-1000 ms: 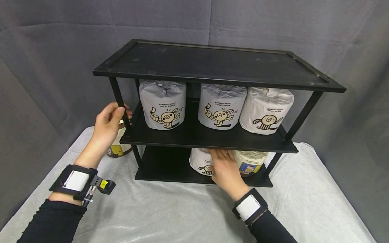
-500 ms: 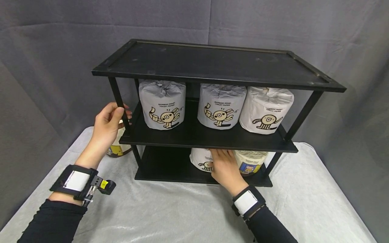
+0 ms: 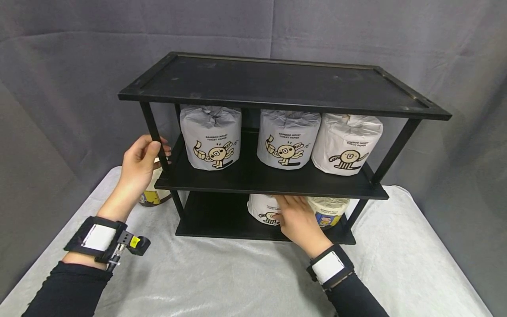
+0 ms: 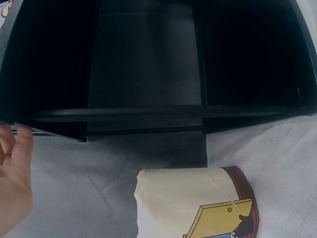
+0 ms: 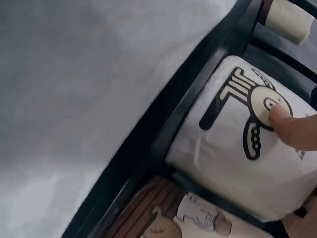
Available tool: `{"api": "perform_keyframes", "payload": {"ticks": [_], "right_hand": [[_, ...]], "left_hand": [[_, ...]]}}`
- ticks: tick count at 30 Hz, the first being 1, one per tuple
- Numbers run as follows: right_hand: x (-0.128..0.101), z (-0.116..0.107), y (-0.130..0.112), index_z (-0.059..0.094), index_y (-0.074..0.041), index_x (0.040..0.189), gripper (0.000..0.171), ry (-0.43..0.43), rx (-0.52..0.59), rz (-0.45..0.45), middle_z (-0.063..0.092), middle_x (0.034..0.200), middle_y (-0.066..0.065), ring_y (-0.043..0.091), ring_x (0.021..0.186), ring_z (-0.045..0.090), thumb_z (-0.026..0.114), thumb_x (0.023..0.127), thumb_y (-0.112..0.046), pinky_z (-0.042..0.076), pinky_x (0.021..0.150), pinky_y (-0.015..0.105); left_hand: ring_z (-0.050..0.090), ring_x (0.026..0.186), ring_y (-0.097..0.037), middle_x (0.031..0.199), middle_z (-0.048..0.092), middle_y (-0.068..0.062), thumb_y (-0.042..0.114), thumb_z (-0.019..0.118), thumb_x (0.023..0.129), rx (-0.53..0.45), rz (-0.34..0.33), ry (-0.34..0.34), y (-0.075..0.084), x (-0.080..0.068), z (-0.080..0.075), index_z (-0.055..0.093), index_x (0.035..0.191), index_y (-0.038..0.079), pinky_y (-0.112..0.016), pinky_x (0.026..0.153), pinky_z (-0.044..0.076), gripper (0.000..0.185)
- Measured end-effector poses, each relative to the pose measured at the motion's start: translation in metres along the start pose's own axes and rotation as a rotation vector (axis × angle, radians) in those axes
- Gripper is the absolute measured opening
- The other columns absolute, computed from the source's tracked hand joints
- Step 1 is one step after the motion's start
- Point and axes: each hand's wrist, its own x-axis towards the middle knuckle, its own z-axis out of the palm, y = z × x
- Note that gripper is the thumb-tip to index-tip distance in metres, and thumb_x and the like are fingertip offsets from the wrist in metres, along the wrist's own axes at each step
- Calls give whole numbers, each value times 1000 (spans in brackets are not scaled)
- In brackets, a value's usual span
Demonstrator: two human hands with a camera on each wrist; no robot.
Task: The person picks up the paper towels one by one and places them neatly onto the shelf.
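My left hand [image 3: 136, 165] grips the left front post [image 3: 152, 125] of a black shelf rack at middle-shelf height; its fingertips reach behind the post. Down on the bottom shelf [image 3: 222, 215], my right hand [image 3: 299, 222] holds a white wrapped toilet roll [image 3: 263, 207] with a cartoon print. In the right wrist view the thumb [image 5: 292, 131] presses on the printed face of that toilet roll [image 5: 208, 153], while the other fingers are mostly hidden. Just right of the hand stands a cream toilet roll [image 3: 328, 207] with a colourful print.
Three white toilet rolls stand on the middle shelf: left [image 3: 211, 141], centre [image 3: 289, 141] and right [image 3: 348, 145]. Another cream roll [image 3: 152, 191] stands on the white cloth [image 3: 222, 273], outside the rack's left side. The rack's top panel [image 3: 269, 81] overhangs the rolls.
The white roll on the bottom shelf has slid slightly back. My right hand and wrist have since shifted a little to the right. My left hand stays on the post.
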Motion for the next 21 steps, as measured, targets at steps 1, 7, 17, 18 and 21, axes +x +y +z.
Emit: {"api": "perform_keyframes", "payload": {"ticks": [1, 7, 17, 18, 21], "right_hand": [[-1, -1, 1, 55, -5, 131, 61, 3, 10, -7, 59, 126, 15, 32, 121, 54, 83, 77, -9, 36, 108, 47], [-11, -9, 0, 55, -6, 135, 65, 35, 51, -24, 57, 131, 13, 32, 127, 50, 83, 77, -4, 29, 115, 44], [-28, -32, -4, 61, -9, 128, 51, 165, 104, -100, 60, 130, 7, 28, 120, 56, 77, 80, 1, 38, 107, 42], [-29, -36, -4, 63, -9, 125, 45, 175, 115, -118, 61, 129, 6, 27, 118, 57, 75, 83, -1, 39, 105, 40], [-31, -45, -7, 67, -9, 116, 21, 247, 147, -184, 65, 121, 5, 26, 110, 61, 64, 97, -15, 42, 101, 38]], "left_hand": [[65, 88, -7, 92, 66, 11, 27, 52, 103, -2, -1, -1, 0, 0, 0, 64, 107, 19, -16, 75, 52, 15], [65, 89, -8, 92, 65, 10, 28, 52, 103, -14, -4, -9, 1, -1, 0, 63, 108, 15, -16, 76, 53, 18], [65, 89, -9, 93, 65, 9, 30, 50, 103, -14, -7, -6, 1, -1, 0, 63, 108, 15, -16, 76, 53, 20], [65, 89, -8, 93, 65, 8, 31, 49, 103, -11, -6, -7, 1, -1, -1, 63, 108, 15, -16, 76, 53, 21], [65, 89, -7, 93, 66, 8, 31, 49, 103, -13, -4, -6, 0, -1, 0, 63, 107, 16, -16, 75, 53, 21]]}}
